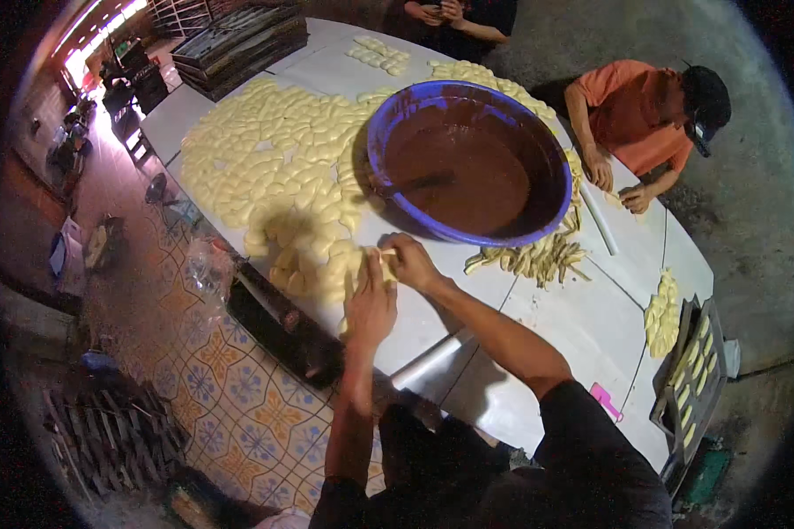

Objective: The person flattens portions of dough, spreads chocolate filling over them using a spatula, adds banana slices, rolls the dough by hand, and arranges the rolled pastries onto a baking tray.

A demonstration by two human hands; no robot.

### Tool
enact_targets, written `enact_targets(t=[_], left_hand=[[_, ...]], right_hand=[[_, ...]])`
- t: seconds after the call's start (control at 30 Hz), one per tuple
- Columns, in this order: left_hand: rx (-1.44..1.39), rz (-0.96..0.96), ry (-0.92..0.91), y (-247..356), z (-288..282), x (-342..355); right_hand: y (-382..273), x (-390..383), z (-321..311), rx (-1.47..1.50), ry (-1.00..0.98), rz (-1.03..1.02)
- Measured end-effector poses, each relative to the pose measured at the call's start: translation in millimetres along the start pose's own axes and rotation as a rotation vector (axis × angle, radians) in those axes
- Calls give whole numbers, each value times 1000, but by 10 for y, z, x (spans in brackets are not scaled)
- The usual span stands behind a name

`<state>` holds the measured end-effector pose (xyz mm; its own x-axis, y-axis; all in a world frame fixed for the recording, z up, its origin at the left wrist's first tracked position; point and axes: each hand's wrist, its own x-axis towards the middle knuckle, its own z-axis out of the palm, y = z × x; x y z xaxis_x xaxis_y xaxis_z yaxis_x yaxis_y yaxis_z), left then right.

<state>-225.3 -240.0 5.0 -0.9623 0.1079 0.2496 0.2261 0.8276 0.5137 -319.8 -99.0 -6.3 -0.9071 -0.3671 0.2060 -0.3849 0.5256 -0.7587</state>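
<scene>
One dough piece (pixel 385 257) lies on the table (pixel 556 344), touched by the open, straight-fingered left hand (pixel 372 304) and pinched by the curled right hand (pixel 411 264); nearby, one blue basin (pixel 377 145), two white rods (pixel 432 360).

Dough piece (pixel 389 266) at my grip: pale yellow, soft-looking, low on the table (pixel 582 353) between my left grip (pixel 371 309) and right grip (pixel 412 263); fingers of both cover part of it, so full outline not readable. Dough batch (pixel 274 176): same pale yellow, smooth, plump, rounded to elongated lumps, lying flat from just left of my grip to well beyond it. Most lumps touch neighbours, orientations mixed; small gaps within. Lumps nearest my left grip partly in shadow.
</scene>
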Motion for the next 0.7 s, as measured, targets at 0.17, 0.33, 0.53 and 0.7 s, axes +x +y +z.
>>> enact_targets(t=[0.17, 0.33, 0.53, 0.7], left_hand=[[224, 48, -96, 56, 91, 19], [13, 44, 112, 488, 47, -113], [-1624, -477, -633, 1818, 524, -1393], [-1150, -53, -758, 2367, 498, -1556]], right_hand=[[54, -700, -285, 729, 765, 407], [-343, -2240, -1421, 982, 1132, 376], [-1287, -3301, -1470, 363, 464, 339], [-1139, -4085, -1376, 297, 650, 587]])
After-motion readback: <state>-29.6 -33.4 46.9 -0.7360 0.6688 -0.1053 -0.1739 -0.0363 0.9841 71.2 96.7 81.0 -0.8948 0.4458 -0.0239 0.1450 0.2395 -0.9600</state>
